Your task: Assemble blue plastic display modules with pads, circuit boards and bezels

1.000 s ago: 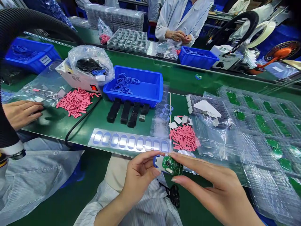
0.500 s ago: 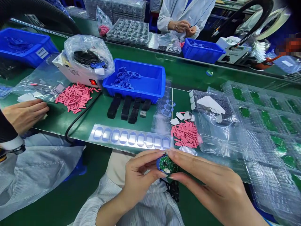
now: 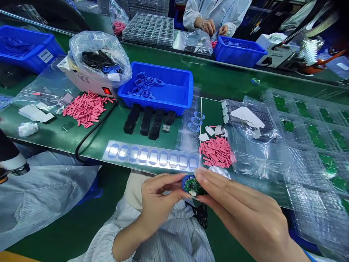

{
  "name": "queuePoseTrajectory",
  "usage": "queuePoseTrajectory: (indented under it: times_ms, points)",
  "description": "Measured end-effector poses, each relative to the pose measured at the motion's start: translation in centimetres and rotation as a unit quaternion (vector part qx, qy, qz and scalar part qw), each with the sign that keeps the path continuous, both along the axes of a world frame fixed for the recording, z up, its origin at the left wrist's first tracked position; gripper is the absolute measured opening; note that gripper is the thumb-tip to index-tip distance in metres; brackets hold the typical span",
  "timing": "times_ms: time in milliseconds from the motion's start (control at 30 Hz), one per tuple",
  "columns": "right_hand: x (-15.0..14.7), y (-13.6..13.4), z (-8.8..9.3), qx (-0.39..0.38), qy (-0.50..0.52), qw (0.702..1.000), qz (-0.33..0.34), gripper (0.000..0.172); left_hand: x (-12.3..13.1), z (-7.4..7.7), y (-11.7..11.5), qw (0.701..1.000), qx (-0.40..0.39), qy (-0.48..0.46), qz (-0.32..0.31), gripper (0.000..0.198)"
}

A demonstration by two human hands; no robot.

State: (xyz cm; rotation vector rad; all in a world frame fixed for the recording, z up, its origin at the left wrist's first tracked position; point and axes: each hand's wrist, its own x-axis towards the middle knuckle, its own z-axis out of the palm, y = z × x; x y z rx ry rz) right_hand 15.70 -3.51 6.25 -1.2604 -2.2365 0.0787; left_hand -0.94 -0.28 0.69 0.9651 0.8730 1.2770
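Note:
Between my two hands is a small green circuit board (image 3: pixel 193 186) sitting in a blue plastic frame (image 3: pixel 185 180), held just off the table's front edge. My left hand (image 3: pixel 160 194) pinches its left end between thumb and fingers. On the right end, my right hand (image 3: pixel 234 203) grips with thumb below and fingers above, hiding that part of the board. Just beyond the hands lies a clear sheet of blue-edged oval stickers (image 3: pixel 154 157). A pile of pink strips (image 3: pixel 216 152) is to the right of the sheet.
A blue bin (image 3: pixel 177 91) holds blue frames. Stacks of black pieces (image 3: pixel 145 120) lie before it. Clear trays with green boards (image 3: pixel 315 134) fill the right side. Left are another pink pile (image 3: pixel 85 109) and a cable (image 3: pixel 91 136). A co-worker's hands (image 3: pixel 208 27) work across the table.
The view has shifted slightly. My fingers have moved a little on the board and frame, still gripping both ends. A neighbour's hand at the left has left the table.

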Motion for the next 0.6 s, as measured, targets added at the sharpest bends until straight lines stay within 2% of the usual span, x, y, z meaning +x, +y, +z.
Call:
queuePoseTrajectory:
  times_ms: [167,267,333,400,500,600]
  points:
    - [0.2,-1.0,-0.4,0.008,-0.053,0.998,0.016,0.045,-0.2,0.9,0.1,0.992,-0.079,-0.051,-0.080,0.031]
    - [-0.1,-1.2,-0.5,0.010,-0.047,0.999,0.026,0.045,-0.3,1.2,0.1,0.993,-0.084,-0.035,-0.070,0.022]
    - [-0.4,-1.0,-0.6,0.005,0.015,1.000,0.016,0.045,-0.4,1.2,0.1,0.996,-0.066,-0.004,-0.054,0.021]
    - [-0.6,-0.6,-0.7,-0.041,0.116,0.992,-0.032,0.045,-0.5,1.3,0.0,0.998,-0.026,0.028,-0.050,0.025]
    - [-0.8,0.0,-0.7,-0.154,0.245,0.953,-0.094,0.028,-0.7,1.5,-0.2,0.995,0.039,0.073,-0.047,0.028]
    - [-0.7,0.6,-0.5,-0.216,0.302,0.924,-0.090,0.013,-0.8,1.7,-0.4,0.989,0.092,0.112,-0.037,0.027]
